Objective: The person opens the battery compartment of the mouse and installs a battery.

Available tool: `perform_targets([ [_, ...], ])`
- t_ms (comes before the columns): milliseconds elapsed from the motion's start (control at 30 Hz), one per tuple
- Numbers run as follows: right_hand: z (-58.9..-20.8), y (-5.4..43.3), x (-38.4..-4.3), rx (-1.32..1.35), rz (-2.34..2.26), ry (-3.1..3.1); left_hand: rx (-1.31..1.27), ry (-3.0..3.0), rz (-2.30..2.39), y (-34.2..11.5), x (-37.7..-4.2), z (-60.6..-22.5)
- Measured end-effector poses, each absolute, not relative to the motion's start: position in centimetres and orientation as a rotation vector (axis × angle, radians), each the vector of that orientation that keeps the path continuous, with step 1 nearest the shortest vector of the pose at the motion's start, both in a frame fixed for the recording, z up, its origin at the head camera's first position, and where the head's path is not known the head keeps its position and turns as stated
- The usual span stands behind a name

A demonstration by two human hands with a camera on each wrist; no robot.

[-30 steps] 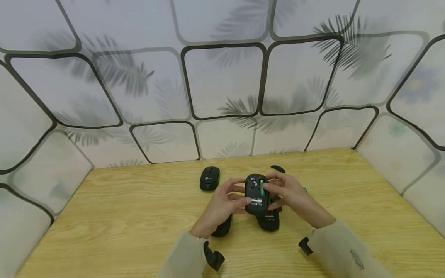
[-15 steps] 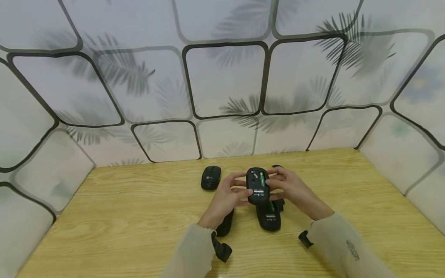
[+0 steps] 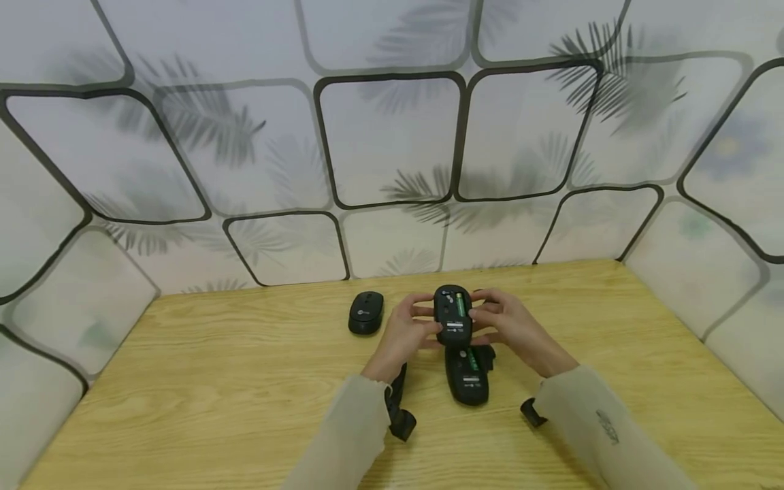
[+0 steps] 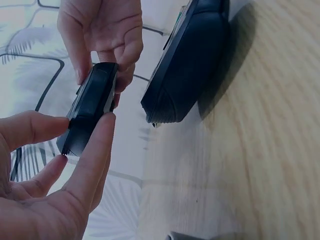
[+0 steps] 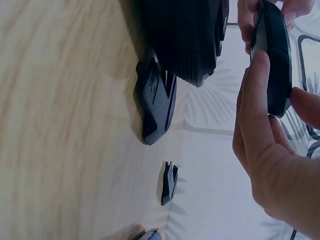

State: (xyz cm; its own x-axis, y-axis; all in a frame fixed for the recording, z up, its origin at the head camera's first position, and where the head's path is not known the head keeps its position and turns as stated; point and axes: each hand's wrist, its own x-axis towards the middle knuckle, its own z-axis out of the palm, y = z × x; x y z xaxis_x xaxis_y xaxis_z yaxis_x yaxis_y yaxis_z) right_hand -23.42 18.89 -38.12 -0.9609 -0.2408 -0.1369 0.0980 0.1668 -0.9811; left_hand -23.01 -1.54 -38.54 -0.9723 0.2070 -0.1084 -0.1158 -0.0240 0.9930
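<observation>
Both hands hold a black computer mouse (image 3: 453, 315) underside up, above the table. A green battery (image 3: 461, 305) shows in its uncovered slot. My left hand (image 3: 403, 335) pinches the mouse's left edge between thumb and fingers; in the left wrist view the mouse (image 4: 90, 110) appears edge-on. On the opposite edge, the right hand (image 3: 514, 332) grips with its thumb near the battery and fingers beneath. Just below them lies a second upturned mouse (image 3: 467, 381), also with a green battery in its slot. A third mouse (image 3: 366, 313) stands upright behind the left hand.
In the right wrist view, two black cover-like pieces (image 5: 156, 102) lie on the wooden table (image 3: 233, 381). A small blue-grey item (image 5: 150, 234) is cut off at that view's bottom edge. Something dark is partly hidden by the left wrist. A patterned backdrop (image 3: 392, 143) encloses the table.
The held mouse has risen farther from the front of the table, both hands moving with it. The right thumb has shifted from the battery to the mouse's edge. More of the second mouse shows.
</observation>
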Motion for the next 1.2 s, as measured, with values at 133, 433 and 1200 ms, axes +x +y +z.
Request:
perform_targets([
  [133, -38.3, 18.9, -24.1, -0.105, -1.901, 2.198, 0.110, 2.036, 2.109, -1.1, -23.7, -38.7],
  [433, -38.8, 18.6, -25.8, -0.033, -1.844, 2.251, 0.014, 2.118, 2.105, -0.5, -25.3, -39.9],
  [1200, -39.4, 18.8, -28.5, 0.210, -1.781, 2.237, 0.008, 2.489, 1.762, 2.0, -27.5, -40.1],
])
